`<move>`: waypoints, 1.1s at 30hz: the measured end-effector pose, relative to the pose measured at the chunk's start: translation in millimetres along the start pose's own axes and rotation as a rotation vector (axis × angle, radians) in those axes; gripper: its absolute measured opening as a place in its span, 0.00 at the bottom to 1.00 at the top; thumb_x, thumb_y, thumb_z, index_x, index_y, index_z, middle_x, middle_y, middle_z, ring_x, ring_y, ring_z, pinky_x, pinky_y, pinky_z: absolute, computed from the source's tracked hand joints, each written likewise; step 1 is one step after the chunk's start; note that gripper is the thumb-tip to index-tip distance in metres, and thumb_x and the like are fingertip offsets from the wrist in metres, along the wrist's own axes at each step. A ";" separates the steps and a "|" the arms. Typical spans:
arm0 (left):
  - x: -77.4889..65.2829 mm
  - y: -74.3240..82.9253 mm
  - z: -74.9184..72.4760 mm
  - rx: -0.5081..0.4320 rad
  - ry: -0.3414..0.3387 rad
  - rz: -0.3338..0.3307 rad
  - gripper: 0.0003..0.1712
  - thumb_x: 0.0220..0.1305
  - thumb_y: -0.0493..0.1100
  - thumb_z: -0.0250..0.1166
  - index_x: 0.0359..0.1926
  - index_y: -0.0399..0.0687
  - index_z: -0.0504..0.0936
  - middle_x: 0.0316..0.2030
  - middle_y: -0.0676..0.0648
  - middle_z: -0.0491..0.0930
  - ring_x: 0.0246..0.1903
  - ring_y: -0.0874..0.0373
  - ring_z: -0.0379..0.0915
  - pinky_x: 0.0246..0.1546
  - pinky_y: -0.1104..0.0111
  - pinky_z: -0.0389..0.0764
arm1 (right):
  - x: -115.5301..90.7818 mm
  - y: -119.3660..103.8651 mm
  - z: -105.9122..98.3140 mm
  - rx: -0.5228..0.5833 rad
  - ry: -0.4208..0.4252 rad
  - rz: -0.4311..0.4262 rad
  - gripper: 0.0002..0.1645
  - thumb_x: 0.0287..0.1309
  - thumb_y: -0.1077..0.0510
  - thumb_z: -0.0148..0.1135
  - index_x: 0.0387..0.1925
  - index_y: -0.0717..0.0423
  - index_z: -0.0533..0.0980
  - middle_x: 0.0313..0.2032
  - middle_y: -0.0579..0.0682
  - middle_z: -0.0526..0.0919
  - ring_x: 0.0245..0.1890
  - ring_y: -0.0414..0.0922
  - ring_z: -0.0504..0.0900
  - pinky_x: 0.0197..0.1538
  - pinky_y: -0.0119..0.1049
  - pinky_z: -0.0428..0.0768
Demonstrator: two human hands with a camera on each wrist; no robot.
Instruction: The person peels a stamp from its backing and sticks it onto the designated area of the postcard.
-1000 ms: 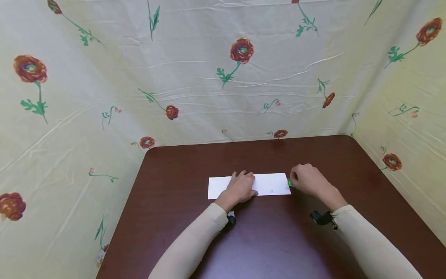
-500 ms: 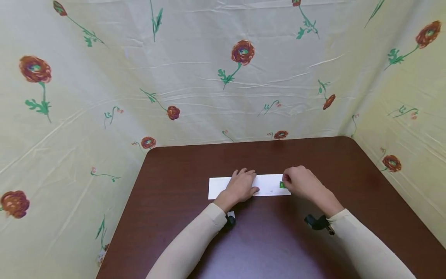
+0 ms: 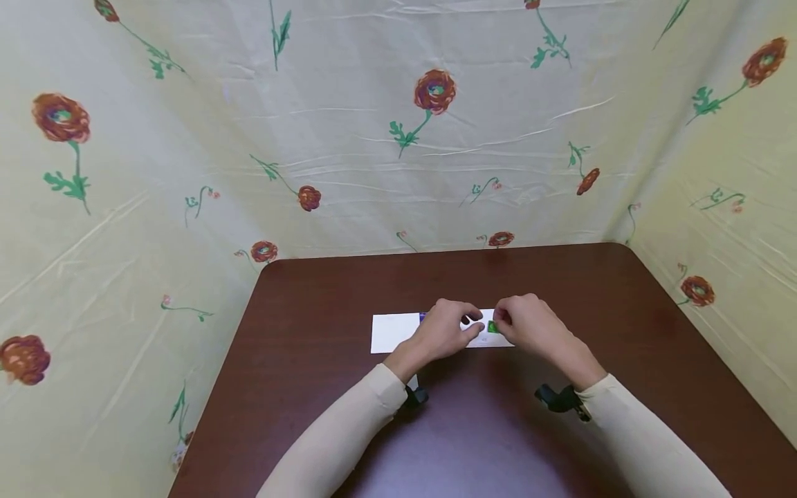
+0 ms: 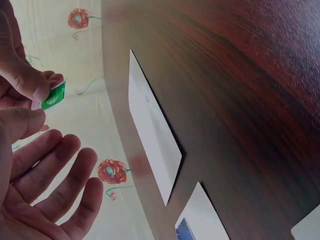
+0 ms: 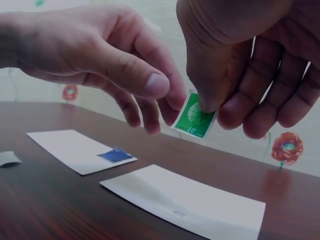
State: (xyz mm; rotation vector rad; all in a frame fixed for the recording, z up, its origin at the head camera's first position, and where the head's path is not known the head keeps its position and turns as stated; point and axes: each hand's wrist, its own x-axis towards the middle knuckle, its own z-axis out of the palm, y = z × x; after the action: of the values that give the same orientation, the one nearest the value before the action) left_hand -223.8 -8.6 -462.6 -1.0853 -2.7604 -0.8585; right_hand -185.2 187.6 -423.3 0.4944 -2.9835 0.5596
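Observation:
My right hand (image 3: 535,325) pinches a green postage stamp (image 5: 192,120) with a globe on it between thumb and finger, up above the table. Close on its left, my left hand (image 3: 438,332) is raised with fingers loosely bent and spread. In the right wrist view a left fingertip comes right to the stamp's edge, with the left thumb apart from it. Below lie two white paper rectangles: a plain one (image 5: 195,205) with a small printed mark, and another (image 5: 75,152) bearing a blue stamp (image 5: 116,155) at its right end.
A small white scrap (image 5: 9,159) lies on the brown table (image 3: 336,290), near the left wrist. Flower-patterned sheeting (image 3: 349,138) surrounds the table at the back and sides. Dark wrist cameras hang beneath both wrists.
My right hand has carried the green stamp leftward over the white paper. The left hand has lifted off the paper and shifted right towards the stamp, uncovering part of the blue stamp.

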 end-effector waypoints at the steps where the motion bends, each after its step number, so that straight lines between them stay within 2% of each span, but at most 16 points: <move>1: 0.0 0.7 0.0 -0.009 0.001 0.009 0.12 0.66 0.48 0.66 0.45 0.49 0.88 0.39 0.54 0.88 0.38 0.62 0.85 0.35 0.78 0.78 | 0.0 -1.1 0.1 0.000 -0.002 -0.002 0.04 0.57 0.58 0.68 0.27 0.51 0.81 0.21 0.42 0.77 0.21 0.40 0.71 0.25 0.33 0.72; 4: -0.7 2.2 -0.7 -0.040 0.011 0.028 0.08 0.66 0.47 0.66 0.41 0.51 0.89 0.34 0.57 0.87 0.33 0.68 0.82 0.31 0.80 0.75 | 0.6 -4.4 0.8 0.003 0.001 -0.019 0.04 0.57 0.58 0.67 0.27 0.50 0.81 0.21 0.41 0.76 0.20 0.40 0.71 0.25 0.32 0.71; 9: -2.3 1.8 -0.4 -0.058 0.032 0.013 0.05 0.65 0.44 0.66 0.36 0.54 0.88 0.29 0.60 0.85 0.27 0.74 0.77 0.28 0.81 0.74 | 0.8 -8.7 3.1 0.026 0.012 -0.031 0.03 0.56 0.58 0.69 0.29 0.51 0.82 0.22 0.42 0.78 0.22 0.40 0.72 0.27 0.32 0.74; 15: -4.1 1.4 -0.1 -0.080 0.046 -0.029 0.04 0.65 0.43 0.65 0.35 0.54 0.87 0.27 0.59 0.84 0.26 0.73 0.76 0.25 0.80 0.74 | -1.9 -7.6 5.0 0.019 0.047 -0.013 0.04 0.55 0.57 0.71 0.32 0.51 0.83 0.26 0.43 0.82 0.25 0.40 0.74 0.29 0.33 0.75; 21: -5.7 0.3 0.2 -0.095 0.044 -0.050 0.04 0.65 0.42 0.65 0.35 0.53 0.87 0.27 0.59 0.83 0.26 0.72 0.76 0.23 0.79 0.74 | -5.4 -4.4 8.7 0.045 0.025 0.011 0.05 0.55 0.57 0.72 0.32 0.50 0.82 0.25 0.42 0.81 0.24 0.40 0.73 0.27 0.31 0.75; 29: -8.3 -2.2 0.4 -0.092 0.058 -0.053 0.04 0.64 0.43 0.66 0.35 0.53 0.87 0.26 0.60 0.83 0.25 0.73 0.75 0.24 0.80 0.74 | -6.0 -7.1 16.2 0.042 0.071 -0.064 0.05 0.55 0.58 0.70 0.27 0.47 0.80 0.21 0.38 0.77 0.22 0.38 0.71 0.28 0.32 0.72; 33: -9.4 -3.7 1.1 -0.076 0.085 -0.072 0.03 0.63 0.46 0.67 0.34 0.55 0.85 0.25 0.61 0.82 0.24 0.74 0.74 0.24 0.80 0.73 | -5.9 -8.6 20.0 0.041 0.096 -0.087 0.05 0.54 0.58 0.69 0.26 0.47 0.80 0.21 0.37 0.77 0.23 0.36 0.71 0.29 0.32 0.72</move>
State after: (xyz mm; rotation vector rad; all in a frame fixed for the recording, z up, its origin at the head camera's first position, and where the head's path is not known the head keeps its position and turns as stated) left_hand -219.0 -16.0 -467.7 -0.9420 -2.7319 -1.0012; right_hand -176.9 174.5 -439.7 0.5806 -2.8498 0.6193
